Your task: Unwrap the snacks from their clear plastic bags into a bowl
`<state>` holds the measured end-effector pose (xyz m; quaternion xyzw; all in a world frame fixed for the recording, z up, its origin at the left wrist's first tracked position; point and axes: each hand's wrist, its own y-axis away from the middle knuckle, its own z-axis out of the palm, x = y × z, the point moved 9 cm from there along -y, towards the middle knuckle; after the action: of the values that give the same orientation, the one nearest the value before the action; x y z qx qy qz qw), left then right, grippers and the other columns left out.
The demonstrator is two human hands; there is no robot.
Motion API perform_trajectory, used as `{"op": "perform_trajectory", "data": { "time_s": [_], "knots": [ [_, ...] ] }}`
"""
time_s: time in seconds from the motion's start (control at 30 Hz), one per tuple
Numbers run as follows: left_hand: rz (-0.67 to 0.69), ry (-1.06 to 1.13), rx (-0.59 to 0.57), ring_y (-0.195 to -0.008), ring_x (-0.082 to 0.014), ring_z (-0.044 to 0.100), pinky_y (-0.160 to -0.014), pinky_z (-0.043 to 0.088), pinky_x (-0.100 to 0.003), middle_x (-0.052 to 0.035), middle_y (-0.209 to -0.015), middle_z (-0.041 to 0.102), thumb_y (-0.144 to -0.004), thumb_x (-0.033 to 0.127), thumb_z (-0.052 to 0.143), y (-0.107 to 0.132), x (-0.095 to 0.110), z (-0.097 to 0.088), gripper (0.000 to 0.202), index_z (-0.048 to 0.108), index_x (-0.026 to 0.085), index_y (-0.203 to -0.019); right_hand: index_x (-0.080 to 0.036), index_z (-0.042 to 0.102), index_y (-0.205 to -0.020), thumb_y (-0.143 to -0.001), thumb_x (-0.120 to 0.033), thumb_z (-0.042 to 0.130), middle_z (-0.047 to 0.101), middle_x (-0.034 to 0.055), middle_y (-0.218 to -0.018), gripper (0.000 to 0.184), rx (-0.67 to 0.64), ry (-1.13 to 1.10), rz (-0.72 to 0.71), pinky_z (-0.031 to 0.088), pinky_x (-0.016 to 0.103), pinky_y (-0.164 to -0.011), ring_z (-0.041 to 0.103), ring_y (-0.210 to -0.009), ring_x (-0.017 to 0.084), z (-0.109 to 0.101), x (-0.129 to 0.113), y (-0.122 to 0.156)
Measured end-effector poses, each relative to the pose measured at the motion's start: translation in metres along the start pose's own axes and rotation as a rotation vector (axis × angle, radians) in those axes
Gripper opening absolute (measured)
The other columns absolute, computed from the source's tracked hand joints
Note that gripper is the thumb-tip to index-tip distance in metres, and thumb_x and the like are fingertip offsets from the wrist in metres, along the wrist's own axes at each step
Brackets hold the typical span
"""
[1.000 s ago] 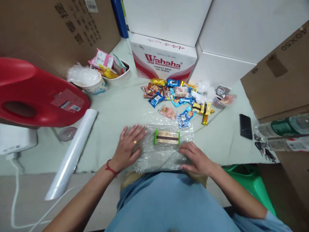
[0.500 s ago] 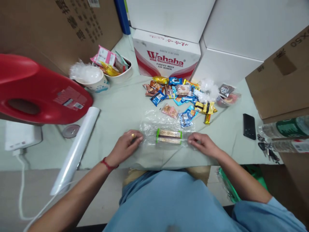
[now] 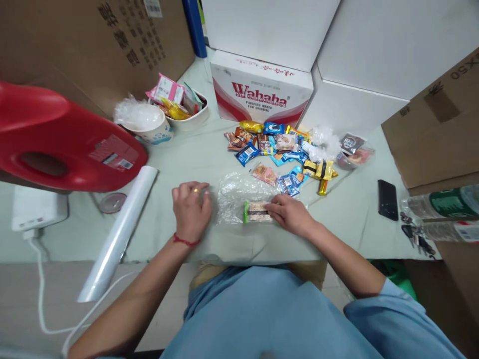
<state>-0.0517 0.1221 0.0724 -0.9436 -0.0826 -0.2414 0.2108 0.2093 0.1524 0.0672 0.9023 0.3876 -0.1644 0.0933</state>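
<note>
A wrapped snack bar [image 3: 256, 212] with a green end lies flat on a sheet of clear plastic film [image 3: 230, 202]. My right hand [image 3: 291, 213] has its fingers closed over the right end of the bar and hides that end. Just left of the film is my left hand [image 3: 191, 212], its fingers bent and its thumb apart from the forefinger. Nothing shows in it. Beyond the film, a pink-wrapped snack [image 3: 264, 174] and a blue packet [image 3: 288, 185] lie close to its far edge.
Behind lies a pile of small wrapped snacks [image 3: 275, 142], before a Wahaha box [image 3: 262, 94]. At left stand a red jug [image 3: 78, 154], a film roll [image 3: 119, 234], a paper cup [image 3: 159, 130] and a snack-filled tub [image 3: 194, 118]. At right are a phone [image 3: 387, 200], keys [image 3: 417, 238] and bottles [image 3: 441, 204].
My right hand has moved left from the film's right edge onto the snack bar. My left hand has let go of the film's left edge and drawn back slightly left.
</note>
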Motion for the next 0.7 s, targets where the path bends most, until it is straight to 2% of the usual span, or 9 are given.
{"op": "perform_trajectory", "data": {
  "time_s": [0.07,0.13,0.2,0.27,0.37,0.43,0.53,0.63,0.7],
  "knots": [
    [0.086,-0.011,0.068,-0.108,-0.0299,0.06,-0.097,0.045,-0.049,-0.015,-0.111,0.069,-0.095,0.021,0.045,0.018,0.025,-0.017,0.033,0.073,0.018,-0.112,-0.024,0.071,-0.128,-0.105,-0.028,0.05,0.067,0.009,-0.113,0.03,-0.023,0.005,0.03,0.043,0.028,-0.078,0.06,-0.101,0.021,0.011,-0.001,-0.005],
    [0.259,0.0,0.026,-0.103,-0.0268,0.061,-0.092,0.045,-0.045,-0.0103,-0.111,0.073,-0.094,0.015,0.047,0.039,0.06,-0.016,0.033,0.073,0.022,-0.112,-0.024,0.072,-0.127,-0.105,-0.027,0.051,0.068,0.0091,-0.112,0.03,-0.019,0.008,0.047,0.043,0.028,-0.079,0.06,-0.1,0.021,0.013,0.002,-0.008],
    [0.417,-0.002,-0.091,-0.101,-0.0252,0.063,-0.085,0.045,-0.043,-0.0066,-0.118,0.075,-0.092,0.012,0.048,0.058,0.091,0.001,0.039,0.072,0.025,-0.12,-0.024,0.073,-0.126,-0.105,-0.027,0.053,0.068,0.0087,-0.11,0.029,-0.033,0.004,0.033,0.043,0.029,-0.081,0.059,-0.1,0.021,0.011,0.004,-0.01],
    [0.475,-0.038,-0.225,-0.1,-0.0248,0.063,-0.081,0.044,-0.043,-0.0052,-0.128,0.074,-0.091,0.01,0.047,0.069,0.107,0.027,0.047,0.068,0.025,-0.13,-0.023,0.074,-0.121,-0.104,-0.025,0.053,0.069,0.0081,-0.106,0.028,-0.075,-0.007,0.013,0.043,0.03,-0.084,0.058,-0.098,0.021,0.007,0.007,-0.015],
    [0.459,-0.101,-0.357,-0.102,-0.0254,0.064,-0.082,0.044,-0.044,-0.0045,-0.138,0.07,-0.094,0.01,0.045,0.071,0.11,0.061,0.048,0.067,0.024,-0.134,-0.02,0.073,-0.121,-0.104,-0.024,0.05,0.071,0.0098,-0.106,0.029,-0.056,0.041,0.051,0.043,0.034,-0.091,0.056,-0.1,0.024,-0.008,0.016,-0.035],
    [0.447,-0.125,-0.392,-0.104,-0.0257,0.064,-0.082,0.045,-0.044,-0.004,-0.141,0.068,-0.096,0.011,0.043,0.069,0.107,0.072,0.047,0.067,0.024,-0.135,-0.018,0.068,-0.131,-0.103,-0.028,0.052,0.07,0.0125,-0.116,0.034,0.013,0.122,0.102,0.042,0.038,-0.095,0.053,-0.109,0.028,-0.02,0.023,-0.056],
    [0.443,-0.138,-0.401,-0.103,-0.0259,0.065,-0.082,0.046,-0.044,-0.0045,-0.142,0.067,-0.098,0.012,0.041,0.068,0.103,0.075,0.047,0.066,0.025,-0.136,-0.016,0.063,-0.135,-0.098,-0.034,0.061,0.068,0.0155,-0.124,0.042,0.003,0.217,0.153,0.042,0.041,-0.094,0.051,-0.116,0.033,-0.018,0.032,-0.089],
    [0.461,-0.144,-0.389,-0.102,-0.0258,0.065,-0.081,0.046,-0.044,-0.0048,-0.143,0.067,-0.1,0.014,0.04,0.07,0.104,0.073,0.047,0.065,0.026,-0.137,-0.014,0.07,-0.118,-0.098,-0.026,0.056,0.071,0.0157,-0.113,0.027,-0.079,0.237,0.168,0.041,0.04,-0.092,0.056,-0.109,0.031,-0.007,0.04,-0.11],
    [0.469,-0.15,-0.378,-0.101,-0.0254,0.064,-0.08,0.045,-0.044,-0.0043,-0.143,0.067,-0.1,0.014,0.04,0.071,0.104,0.072,0.046,0.065,0.026,-0.137,-0.014,0.072,-0.108,-0.1,-0.022,0.051,0.073,0.014,-0.104,0.024,-0.103,0.205,0.106,0.04,0.039,-0.094,0.058,-0.102,0.028,-0.006,0.037,-0.115]
  ]
}}
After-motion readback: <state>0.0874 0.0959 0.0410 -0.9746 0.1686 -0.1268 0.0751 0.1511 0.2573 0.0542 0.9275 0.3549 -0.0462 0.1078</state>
